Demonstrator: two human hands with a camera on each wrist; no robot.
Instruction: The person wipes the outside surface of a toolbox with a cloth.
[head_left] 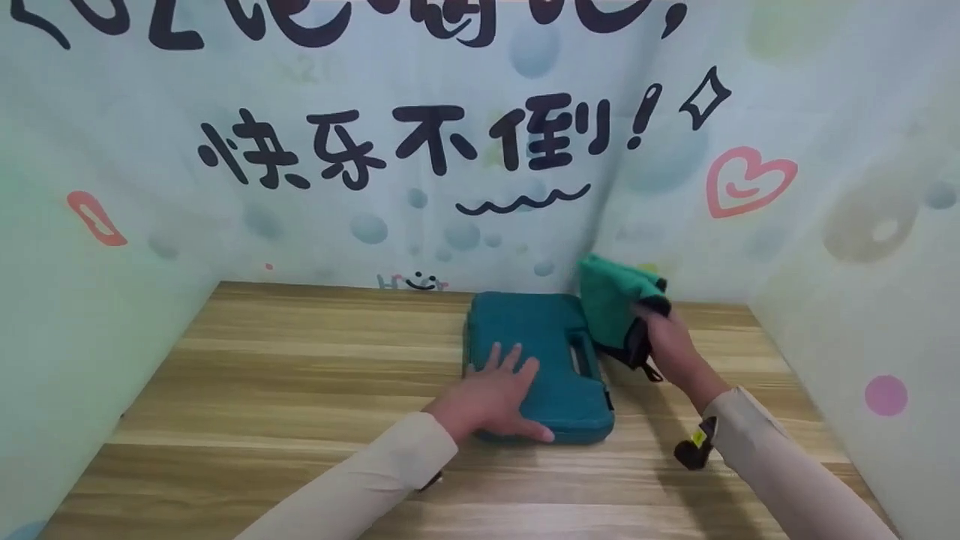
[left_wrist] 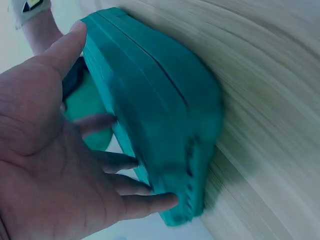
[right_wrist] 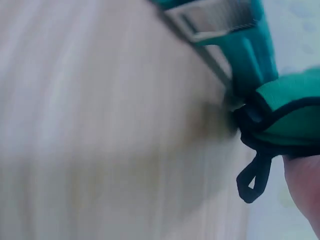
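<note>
From the head view, your left hand (head_left: pixel 491 394) lies flat with straight, spread fingers on the lid of the teal case (head_left: pixel 551 352), which sits closed on the wooden bench (head_left: pixel 262 390) near the back right corner, its handle slot turned toward your right side. Your right hand (head_left: pixel 667 341) is raised just beside the case's right edge, its fingers curled round a folded green cloth (head_left: pixel 615 304) with black trim, held off the bench and not yet touching the lid. As a judgement, the case is steadied and the cloth is in hand, so the preparation looks done, while any wiping of the case looks not yet begun. The bench is light wood-grain planking, closed in on three sides by pale printed walls (head_left: pixel 465 187) bearing black lettering, blurred bubbles and a pink heart (head_left: pixel 746 184). From the left wrist view, your left hand (left_wrist: pixel 55 150) shows its open palm, the straight fingers (left_wrist: pixel 150 202) reaching onto the case (left_wrist: pixel 160 125) and the thumb lying along its upper edge; a patch of the cloth (left_wrist: pixel 87 112) shows beyond the fingers, and the bench (left_wrist: pixel 270 100) fills the right side. The right wrist view is blurred: you can make out the case's handle end (right_wrist: pixel 240 40), the black-edged cloth (right_wrist: pixel 285 112) with a small hanging loop (right_wrist: pixel 252 182), one fingertip (right_wrist: pixel 305 192) at the lower right corner, and the bench (right_wrist: pixel 100 125) across the rest.
</note>
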